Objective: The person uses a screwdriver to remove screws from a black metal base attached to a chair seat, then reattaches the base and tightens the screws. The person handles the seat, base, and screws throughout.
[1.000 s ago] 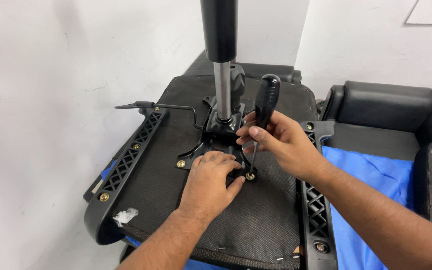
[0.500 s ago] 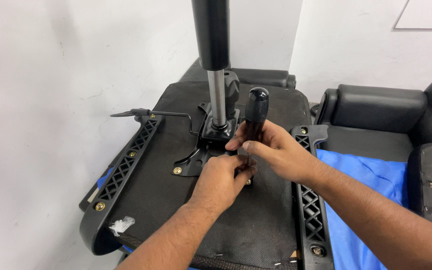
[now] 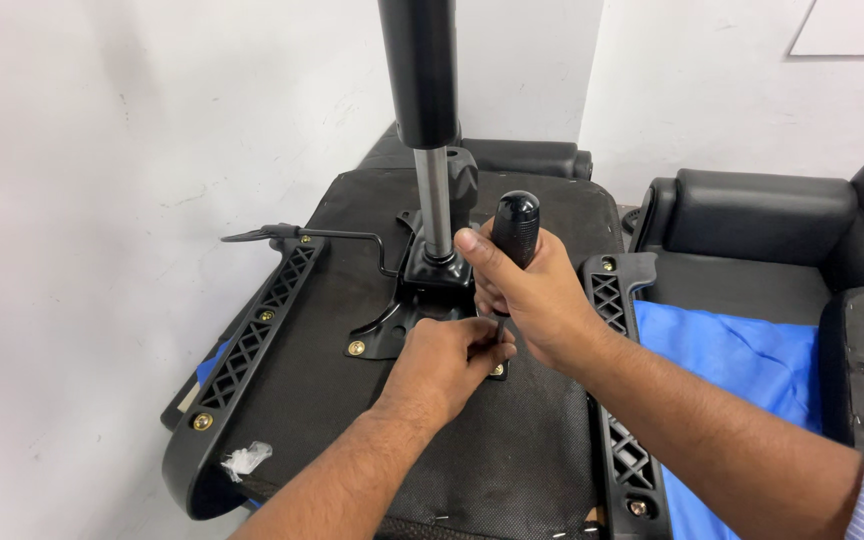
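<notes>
Black screwdriver (image 3: 515, 232) upright in right hand (image 3: 530, 295) | left hand (image 3: 449, 362) steadies shaft

One upturned chair seat (image 3: 512, 470) lies in view, carrying one metal mounting plate (image 3: 384, 335) and one gas lift cylinder (image 3: 422, 80). One black-handled screwdriver (image 3: 516, 228) stands upright in the right hand (image 3: 537, 295); the left hand (image 3: 447, 365) makes two hands. Two black plastic armrest brackets show, one left (image 3: 252, 345) and one right (image 3: 617, 400). One lever rod (image 3: 302, 234) sticks out. One blue cloth (image 3: 742, 365) lies at the right. At least six brass bolts are visible.
</notes>
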